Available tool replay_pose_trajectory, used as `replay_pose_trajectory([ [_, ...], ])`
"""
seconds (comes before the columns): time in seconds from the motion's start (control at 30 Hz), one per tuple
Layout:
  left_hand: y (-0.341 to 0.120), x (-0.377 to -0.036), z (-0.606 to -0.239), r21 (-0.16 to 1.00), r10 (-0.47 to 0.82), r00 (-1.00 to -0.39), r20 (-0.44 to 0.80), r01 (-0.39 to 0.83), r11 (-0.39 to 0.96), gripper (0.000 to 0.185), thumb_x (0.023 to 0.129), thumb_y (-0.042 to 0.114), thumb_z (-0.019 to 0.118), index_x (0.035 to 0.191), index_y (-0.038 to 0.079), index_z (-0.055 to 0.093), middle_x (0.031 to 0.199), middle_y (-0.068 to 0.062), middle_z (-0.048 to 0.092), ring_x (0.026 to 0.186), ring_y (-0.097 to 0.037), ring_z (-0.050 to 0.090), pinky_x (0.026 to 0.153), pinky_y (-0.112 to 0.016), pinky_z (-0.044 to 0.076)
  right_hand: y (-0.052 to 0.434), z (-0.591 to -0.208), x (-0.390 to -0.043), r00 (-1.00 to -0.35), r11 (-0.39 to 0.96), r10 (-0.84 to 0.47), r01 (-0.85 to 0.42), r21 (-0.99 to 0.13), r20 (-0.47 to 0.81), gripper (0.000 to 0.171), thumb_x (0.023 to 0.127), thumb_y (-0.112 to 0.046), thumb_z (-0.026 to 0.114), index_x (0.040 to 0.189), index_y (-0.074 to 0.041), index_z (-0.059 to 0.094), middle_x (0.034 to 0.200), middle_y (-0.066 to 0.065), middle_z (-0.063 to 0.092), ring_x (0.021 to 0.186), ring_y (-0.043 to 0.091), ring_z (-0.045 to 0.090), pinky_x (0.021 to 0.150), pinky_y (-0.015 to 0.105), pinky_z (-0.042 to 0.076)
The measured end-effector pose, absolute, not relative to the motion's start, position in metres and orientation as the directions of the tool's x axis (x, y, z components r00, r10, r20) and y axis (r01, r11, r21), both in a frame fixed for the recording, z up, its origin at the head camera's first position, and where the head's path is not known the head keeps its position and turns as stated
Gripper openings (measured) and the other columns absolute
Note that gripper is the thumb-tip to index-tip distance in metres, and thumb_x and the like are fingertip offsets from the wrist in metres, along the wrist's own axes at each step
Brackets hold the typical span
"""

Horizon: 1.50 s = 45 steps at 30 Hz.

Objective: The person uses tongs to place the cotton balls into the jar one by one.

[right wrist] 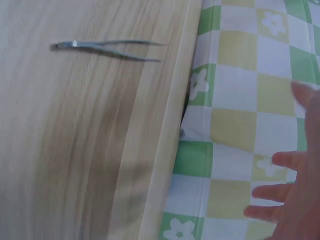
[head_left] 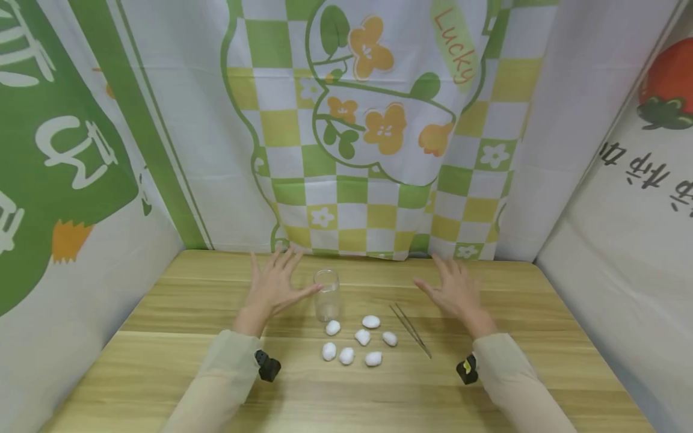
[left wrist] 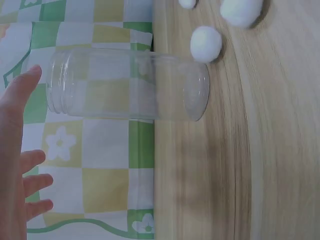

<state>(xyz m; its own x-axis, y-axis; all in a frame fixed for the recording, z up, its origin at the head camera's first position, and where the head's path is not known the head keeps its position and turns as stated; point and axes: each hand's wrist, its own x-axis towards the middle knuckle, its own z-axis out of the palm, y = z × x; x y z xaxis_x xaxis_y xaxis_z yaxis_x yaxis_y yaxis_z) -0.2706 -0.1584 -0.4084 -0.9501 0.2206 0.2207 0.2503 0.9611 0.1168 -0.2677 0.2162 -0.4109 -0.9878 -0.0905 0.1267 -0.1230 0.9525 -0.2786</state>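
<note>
A clear glass jar [head_left: 327,294] [left wrist: 127,85] stands upright on the wooden table [head_left: 162,367]. Several white cotton balls [head_left: 363,337] [left wrist: 206,43] lie in front of it. Metal tweezers [head_left: 409,329] [right wrist: 110,48] lie to their right. My left hand [head_left: 276,282] [left wrist: 17,165] hovers open just left of the jar, its fingers spread, the thumb close to the glass. My right hand [head_left: 455,288] [right wrist: 295,200] hovers open to the right of the tweezers, holding nothing.
Printed cloth [head_left: 368,132] hangs behind the table and along both sides. A small black device is strapped at each wrist [head_left: 267,365]. The table edges meet the cloth at the back [right wrist: 170,150].
</note>
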Motion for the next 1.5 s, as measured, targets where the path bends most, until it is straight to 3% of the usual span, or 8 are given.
replay_pose_trajectory([
  [0.17,-0.158,-0.266,-0.413,0.225,0.249,-0.936,0.249,0.306,0.925,0.086,0.085,0.068,0.053,0.15,0.015,0.034,0.155,-0.01,0.038,0.142,-0.037,0.039,0.119,-0.067,0.023,0.216,-0.414,-0.263,-0.986,0.936,-0.113,-0.146,-0.321,0.119,0.073,0.097,-0.053,0.047,0.144,0.001,0.038,0.146,0.031,0.041,0.131,0.053,0.041,0.106,0.071,0.037],
  [0.3,-0.159,-0.262,-0.418,0.31,0.272,-0.925,0.265,0.349,0.884,0.077,0.089,0.06,0.055,0.146,0.01,0.04,0.151,-0.016,0.044,0.138,-0.041,0.043,0.118,-0.059,0.033,0.215,-0.416,-0.261,-0.983,0.914,-0.14,-0.175,-0.365,0.12,0.059,0.097,-0.041,0.052,0.135,0.004,0.049,0.136,0.03,0.054,0.123,0.049,0.052,0.104,0.062,0.046],
  [0.53,-0.16,-0.258,-0.427,0.402,0.287,-0.904,0.317,0.402,0.823,0.066,0.091,0.044,0.062,0.142,0.006,0.046,0.145,-0.02,0.05,0.133,-0.042,0.048,0.114,-0.057,0.04,0.214,-0.421,-0.257,-0.979,0.887,-0.178,-0.205,-0.414,0.104,0.044,0.097,-0.029,0.056,0.125,0.005,0.057,0.122,0.026,0.065,0.107,0.04,0.064,0.09,0.053,0.057],
  [0.9,-0.16,-0.258,-0.439,0.541,0.289,-0.893,0.345,0.44,0.717,0.061,0.088,0.029,0.069,0.139,0.001,0.047,0.138,-0.023,0.055,0.128,-0.041,0.053,0.112,-0.055,0.043,0.213,-0.436,-0.251,-0.978,0.819,-0.192,-0.209,-0.534,0.088,0.034,0.093,-0.019,0.062,0.113,0.008,0.063,0.103,0.022,0.071,0.091,0.031,0.069,0.082,0.044,0.06],
  [1.5,-0.151,-0.258,-0.455,0.662,0.252,-0.898,0.36,0.436,0.609,0.064,0.084,0.023,0.074,0.137,-0.002,0.048,0.135,-0.022,0.058,0.124,-0.039,0.057,0.111,-0.056,0.043,0.207,-0.467,-0.239,-0.966,0.763,-0.242,-0.25,-0.597,0.095,0.023,0.089,-0.009,0.066,0.104,0.008,0.067,0.091,0.015,0.072,0.081,0.018,0.066,0.069,0.026,0.057],
])
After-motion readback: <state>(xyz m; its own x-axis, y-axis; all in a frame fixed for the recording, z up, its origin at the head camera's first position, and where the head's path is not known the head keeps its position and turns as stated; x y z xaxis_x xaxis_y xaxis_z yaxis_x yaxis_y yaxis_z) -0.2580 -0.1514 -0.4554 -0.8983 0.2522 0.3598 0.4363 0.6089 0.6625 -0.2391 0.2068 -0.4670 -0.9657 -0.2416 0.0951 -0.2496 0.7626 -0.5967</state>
